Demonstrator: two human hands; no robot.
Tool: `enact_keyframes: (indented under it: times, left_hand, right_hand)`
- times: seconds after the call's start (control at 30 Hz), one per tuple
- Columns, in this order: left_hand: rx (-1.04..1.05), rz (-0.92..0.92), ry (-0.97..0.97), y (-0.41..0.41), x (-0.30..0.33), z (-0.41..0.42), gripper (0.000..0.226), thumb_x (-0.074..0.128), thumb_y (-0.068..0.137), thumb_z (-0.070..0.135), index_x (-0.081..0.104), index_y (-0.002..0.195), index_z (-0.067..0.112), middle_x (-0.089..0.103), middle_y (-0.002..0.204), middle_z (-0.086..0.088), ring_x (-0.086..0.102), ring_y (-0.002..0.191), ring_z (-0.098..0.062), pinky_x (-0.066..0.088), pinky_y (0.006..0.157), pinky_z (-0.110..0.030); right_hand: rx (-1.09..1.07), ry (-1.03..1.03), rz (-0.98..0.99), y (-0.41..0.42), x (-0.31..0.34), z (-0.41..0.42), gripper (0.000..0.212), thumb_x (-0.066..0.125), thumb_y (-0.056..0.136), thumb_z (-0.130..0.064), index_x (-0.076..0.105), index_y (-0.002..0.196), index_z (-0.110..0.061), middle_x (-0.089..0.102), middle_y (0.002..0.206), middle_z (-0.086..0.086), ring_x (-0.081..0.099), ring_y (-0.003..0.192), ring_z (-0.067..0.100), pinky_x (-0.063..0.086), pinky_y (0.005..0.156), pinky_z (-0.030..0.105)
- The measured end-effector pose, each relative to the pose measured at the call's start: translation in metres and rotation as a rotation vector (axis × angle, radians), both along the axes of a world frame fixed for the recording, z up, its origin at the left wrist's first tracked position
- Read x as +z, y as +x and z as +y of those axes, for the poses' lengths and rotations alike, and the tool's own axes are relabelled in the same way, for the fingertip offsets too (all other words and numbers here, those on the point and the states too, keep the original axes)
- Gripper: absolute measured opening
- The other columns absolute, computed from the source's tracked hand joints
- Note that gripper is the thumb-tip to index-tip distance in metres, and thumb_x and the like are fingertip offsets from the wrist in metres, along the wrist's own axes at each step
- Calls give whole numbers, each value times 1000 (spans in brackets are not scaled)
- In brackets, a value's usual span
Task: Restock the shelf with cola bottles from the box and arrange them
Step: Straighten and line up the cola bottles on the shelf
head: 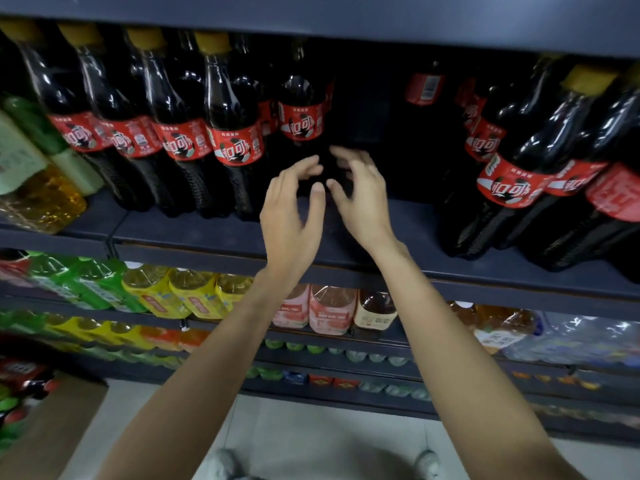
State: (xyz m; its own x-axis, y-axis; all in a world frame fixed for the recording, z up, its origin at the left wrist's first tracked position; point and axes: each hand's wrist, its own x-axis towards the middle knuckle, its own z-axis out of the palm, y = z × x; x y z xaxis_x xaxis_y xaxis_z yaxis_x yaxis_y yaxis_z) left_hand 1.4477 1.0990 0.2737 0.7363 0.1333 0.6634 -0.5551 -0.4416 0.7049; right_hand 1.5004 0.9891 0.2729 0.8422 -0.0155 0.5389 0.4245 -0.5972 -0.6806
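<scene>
Your left hand and right hand reach over the dark shelf, fingers loosely spread, holding nothing. Just beyond your fingertips stands a cola bottle. More bottles line up left of your left hand; another group stands well right of your right hand.

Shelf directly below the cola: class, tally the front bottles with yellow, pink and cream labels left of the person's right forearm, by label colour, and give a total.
Yellow-label bottles: 3
Pink-label bottles: 2
Cream-label bottle: 1
Total: 6
</scene>
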Motion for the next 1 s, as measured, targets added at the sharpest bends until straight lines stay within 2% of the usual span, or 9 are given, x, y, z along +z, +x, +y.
enact_keyframes:
  times: [0.1, 0.2, 0.3, 0.43, 0.53, 0.63, 0.73, 0.83, 1.0]
  left_hand:
    - [-139, -120, -3, -3, -9, -9, 22, 47, 96, 17, 60, 112, 10, 63, 92, 11, 63, 90, -15, 51, 83, -38]
    - [-326, -83, 53, 3, -11, -30, 21, 51, 92, 16, 61, 110, 11, 65, 84, 9, 64, 83, -11, 52, 80, -34]
    - [-555, 137, 170, 11, -9, -61, 33, 60, 88, 18, 55, 121, 16, 65, 101, 6, 61, 91, -9, 51, 85, -35]
    - [-762, 398, 262, 17, -3, -108, 69, 72, 82, 29, 36, 141, 22, 48, 135, -1, 50, 115, -9, 46, 98, -35]
    - [-755, 396, 266, 17, -1, -138, 85, 75, 74, 38, 29, 143, 22, 44, 140, -4, 47, 125, -18, 45, 100, -43]
    - [-655, 393, 139, 16, -6, -152, 81, 78, 72, 38, 35, 139, 24, 56, 132, 1, 54, 119, -15, 49, 97, -43]
    - [-541, 357, 69, 8, -11, -141, 73, 79, 72, 34, 42, 135, 29, 63, 118, 11, 59, 110, -6, 52, 92, -39]
    - [-416, 303, 43, -4, -13, -111, 67, 73, 70, 37, 48, 131, 27, 62, 103, 21, 61, 100, 1, 55, 88, -34]
    - [-168, 262, 36, -8, -14, -48, 72, 68, 69, 43, 47, 134, 20, 65, 112, 9, 62, 101, -4, 57, 82, -32]
  right_hand:
    - [-94, 65, -4, -51, -8, -29, 28, 55, 91, -15, 63, 117, -8, 65, 112, 7, 60, 103, 20, 48, 91, 33]
    - [-322, 100, -66, -91, -9, -45, 24, 52, 95, -20, 65, 113, -11, 70, 99, 1, 65, 90, 13, 50, 80, 25]
    - [-649, 123, -249, -114, -12, -61, 19, 53, 95, -18, 65, 108, -10, 69, 90, 1, 64, 79, 12, 51, 72, 26]
    - [-835, 216, -251, -121, -7, -91, 36, 58, 90, -18, 50, 123, -6, 54, 110, 6, 54, 102, 21, 48, 87, 35]
    - [-704, 280, -100, -117, 1, -112, 58, 66, 84, -24, 39, 134, -8, 50, 125, 6, 52, 113, 19, 46, 94, 30]
    - [-608, 232, -20, -112, 6, -123, 68, 71, 80, -31, 37, 135, -15, 55, 123, 2, 56, 109, 13, 50, 88, 34]
    - [-542, 166, -3, -115, 10, -125, 69, 74, 78, -36, 37, 134, -20, 56, 119, -2, 57, 102, 9, 54, 80, 36]
    - [-348, 131, 27, -115, 14, -116, 70, 75, 76, -39, 38, 133, -22, 57, 117, -4, 57, 99, 5, 53, 81, 31]
    - [22, 196, 122, -86, 27, -71, 69, 81, 73, -28, 40, 127, -16, 57, 111, -16, 58, 104, 0, 49, 92, 24]
